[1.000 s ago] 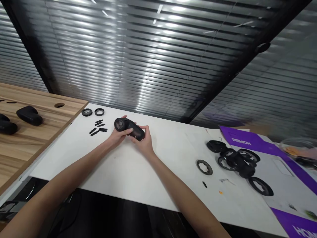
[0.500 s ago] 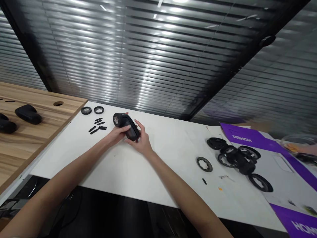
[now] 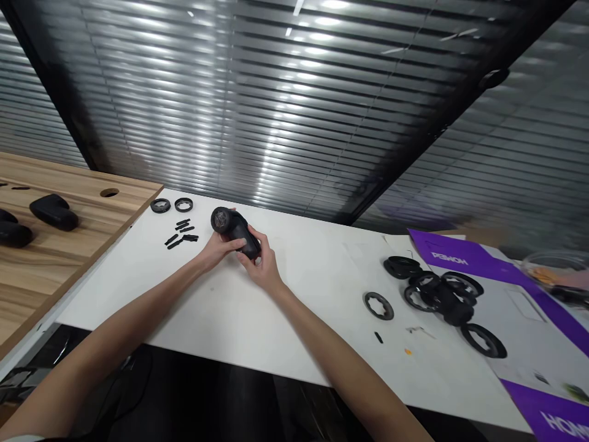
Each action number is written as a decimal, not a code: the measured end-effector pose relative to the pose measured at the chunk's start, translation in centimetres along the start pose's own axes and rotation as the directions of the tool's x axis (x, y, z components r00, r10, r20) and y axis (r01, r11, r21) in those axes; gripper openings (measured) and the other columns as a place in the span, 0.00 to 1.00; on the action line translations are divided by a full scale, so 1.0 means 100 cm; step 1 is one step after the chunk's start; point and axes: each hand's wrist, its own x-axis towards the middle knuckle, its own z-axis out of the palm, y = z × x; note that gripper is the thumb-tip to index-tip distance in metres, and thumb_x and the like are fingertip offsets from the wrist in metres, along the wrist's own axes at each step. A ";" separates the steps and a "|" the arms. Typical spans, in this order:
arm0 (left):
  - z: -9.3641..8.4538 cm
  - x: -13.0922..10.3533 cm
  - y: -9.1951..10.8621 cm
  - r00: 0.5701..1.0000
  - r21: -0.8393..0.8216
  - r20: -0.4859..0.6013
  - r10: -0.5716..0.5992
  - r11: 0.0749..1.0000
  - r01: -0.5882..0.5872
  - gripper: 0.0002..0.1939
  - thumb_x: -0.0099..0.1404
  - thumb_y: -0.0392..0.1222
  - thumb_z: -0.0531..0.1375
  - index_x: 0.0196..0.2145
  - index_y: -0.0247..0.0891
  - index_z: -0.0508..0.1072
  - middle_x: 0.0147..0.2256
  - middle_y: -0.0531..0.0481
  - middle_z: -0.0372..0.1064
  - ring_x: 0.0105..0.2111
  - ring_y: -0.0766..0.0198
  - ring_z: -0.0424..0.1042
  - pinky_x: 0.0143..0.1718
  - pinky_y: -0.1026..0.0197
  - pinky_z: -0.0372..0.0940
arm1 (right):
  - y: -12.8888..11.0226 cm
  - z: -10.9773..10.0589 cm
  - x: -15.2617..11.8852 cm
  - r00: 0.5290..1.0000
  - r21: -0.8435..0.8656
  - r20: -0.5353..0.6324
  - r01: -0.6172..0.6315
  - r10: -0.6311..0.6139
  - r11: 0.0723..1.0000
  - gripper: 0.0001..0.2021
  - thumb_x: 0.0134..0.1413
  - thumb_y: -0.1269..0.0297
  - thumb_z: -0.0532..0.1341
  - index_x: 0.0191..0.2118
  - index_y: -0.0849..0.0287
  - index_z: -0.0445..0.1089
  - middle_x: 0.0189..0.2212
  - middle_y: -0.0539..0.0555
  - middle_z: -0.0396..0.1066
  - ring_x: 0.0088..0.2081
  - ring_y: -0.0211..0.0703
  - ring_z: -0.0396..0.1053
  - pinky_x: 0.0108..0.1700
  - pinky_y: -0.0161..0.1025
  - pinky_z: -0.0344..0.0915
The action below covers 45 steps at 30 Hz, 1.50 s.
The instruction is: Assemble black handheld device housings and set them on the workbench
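Both hands hold a black fabric shaver (image 3: 243,236) above the white table, its round, metallic-looking head tilted up to the left. My left hand (image 3: 221,247) grips it from the left, with the thumb across the handle's front and the other fingers mostly hidden behind. At the lower right of the handle, my right hand (image 3: 264,261) is closed on it, thumb below and index finger along the side. Several thin black strips (image 3: 183,230) lie left of the hands. Behind these are two black rings, a left ring (image 3: 160,205) and a right ring (image 3: 183,205).
On the right are a notched ring (image 3: 378,306), a small black piece (image 3: 378,337), an orange bit (image 3: 408,352) and a pile of black parts (image 3: 444,298) by a purple-and-white box (image 3: 519,331). Black housings (image 3: 54,212) lie on the wooden table at left. Blinds (image 3: 257,110) stand behind.
The shaver has turned slightly, so its round head faces me more. My right index finger, raised off the handle before, now rests against it.
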 end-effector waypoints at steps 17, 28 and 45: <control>-0.005 0.001 -0.003 0.992 0.133 0.001 0.128 0.983 -0.127 0.21 0.55 0.49 0.76 0.41 0.37 0.78 0.39 0.48 0.74 0.41 0.58 0.74 0.44 0.58 0.72 | -0.004 0.013 -0.008 1.000 0.061 -0.002 -0.025 0.025 0.998 0.34 0.57 0.46 0.68 0.65 0.54 0.62 0.26 0.45 0.64 0.25 0.38 0.60 0.28 0.37 0.61; 0.001 0.002 -0.001 0.997 0.152 -0.070 0.019 0.988 -0.008 0.35 0.57 0.52 0.76 0.56 0.42 0.67 0.48 0.44 0.74 0.48 0.51 0.76 0.43 0.53 0.76 | 0.000 0.015 0.006 0.971 0.299 -0.063 -0.202 0.231 0.933 0.27 0.54 0.45 0.69 0.55 0.51 0.65 0.35 0.48 0.72 0.32 0.41 0.69 0.31 0.36 0.65; 0.009 0.001 0.001 0.987 0.030 -0.156 -0.040 0.999 0.045 0.39 0.52 0.48 0.78 0.53 0.44 0.61 0.43 0.50 0.73 0.35 0.58 0.78 0.32 0.56 0.76 | -0.005 0.010 0.010 0.969 0.406 0.033 -0.237 0.245 0.883 0.26 0.57 0.45 0.66 0.55 0.52 0.66 0.27 0.46 0.69 0.24 0.37 0.64 0.25 0.36 0.59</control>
